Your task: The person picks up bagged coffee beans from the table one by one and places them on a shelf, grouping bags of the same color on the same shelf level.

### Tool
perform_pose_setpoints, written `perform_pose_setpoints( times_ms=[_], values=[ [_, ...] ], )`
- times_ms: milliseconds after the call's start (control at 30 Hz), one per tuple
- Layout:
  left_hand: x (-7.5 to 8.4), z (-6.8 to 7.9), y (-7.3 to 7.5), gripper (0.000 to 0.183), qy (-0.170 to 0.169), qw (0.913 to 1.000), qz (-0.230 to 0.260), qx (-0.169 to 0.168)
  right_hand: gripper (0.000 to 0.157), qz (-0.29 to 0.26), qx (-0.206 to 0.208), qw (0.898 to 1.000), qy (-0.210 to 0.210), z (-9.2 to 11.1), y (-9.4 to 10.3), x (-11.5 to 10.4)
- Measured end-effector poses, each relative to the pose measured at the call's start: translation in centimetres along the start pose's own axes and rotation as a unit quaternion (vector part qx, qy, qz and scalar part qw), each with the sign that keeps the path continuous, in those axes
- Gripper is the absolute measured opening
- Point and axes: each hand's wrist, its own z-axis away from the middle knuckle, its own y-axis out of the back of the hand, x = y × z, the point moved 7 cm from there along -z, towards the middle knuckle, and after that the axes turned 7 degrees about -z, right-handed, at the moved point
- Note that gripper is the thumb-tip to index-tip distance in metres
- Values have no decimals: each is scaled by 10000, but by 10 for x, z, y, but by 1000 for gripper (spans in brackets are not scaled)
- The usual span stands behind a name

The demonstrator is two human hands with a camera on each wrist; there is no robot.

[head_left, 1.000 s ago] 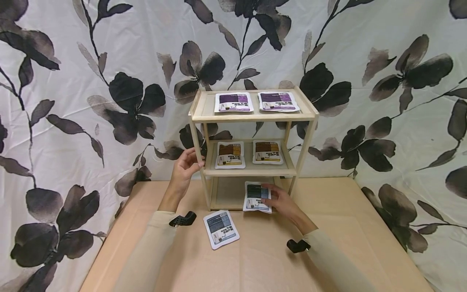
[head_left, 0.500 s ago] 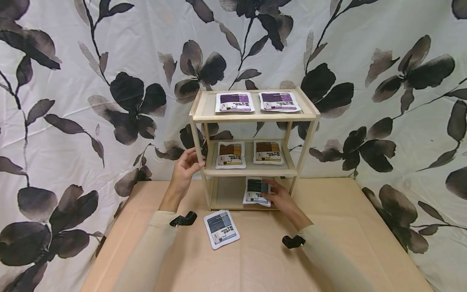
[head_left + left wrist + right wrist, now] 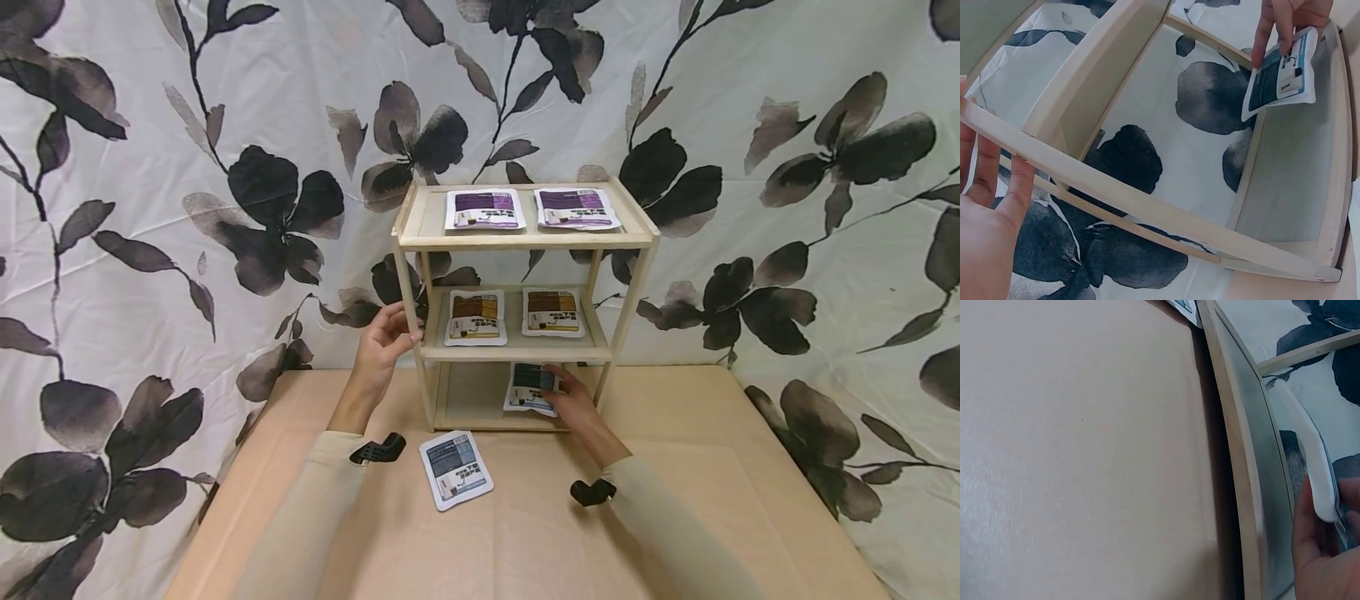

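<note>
A small wooden three-tier shelf (image 3: 517,354) stands against the patterned cloth. My left hand (image 3: 375,354) holds its front left post, with fingers behind the post (image 3: 1116,194) in the left wrist view. In my right hand (image 3: 577,408) is a blue-and-white flat pouch (image 3: 529,388), gripped by its right side just over the bottom tier. The right wrist view shows this pouch (image 3: 1313,456) edge-on between thumb and fingers, inside the shelf's front rail (image 3: 1235,425). A second blue pouch (image 3: 456,471) lies on the table in front of the shelf.
Two purple pouches (image 3: 485,209) sit on the top tier, and two brown-and-yellow pouches (image 3: 476,318) on the middle tier, close above my right hand. The bottom tier (image 3: 468,396) has a raised front rail. Flowered cloth (image 3: 750,208) hangs behind the table (image 3: 675,417).
My right hand has carried the blue pouch up and inward, from the shelf's front edge to above the bottom tier. The left hand has stayed on the post.
</note>
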Motion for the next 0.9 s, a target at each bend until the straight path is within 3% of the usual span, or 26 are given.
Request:
perform_pose_setpoints(
  times_ms=[900],
  values=[
    [-2,0,0,46,-32,10000,-34,6,53,540,534,9970,-123,-2,3,6]
  ],
)
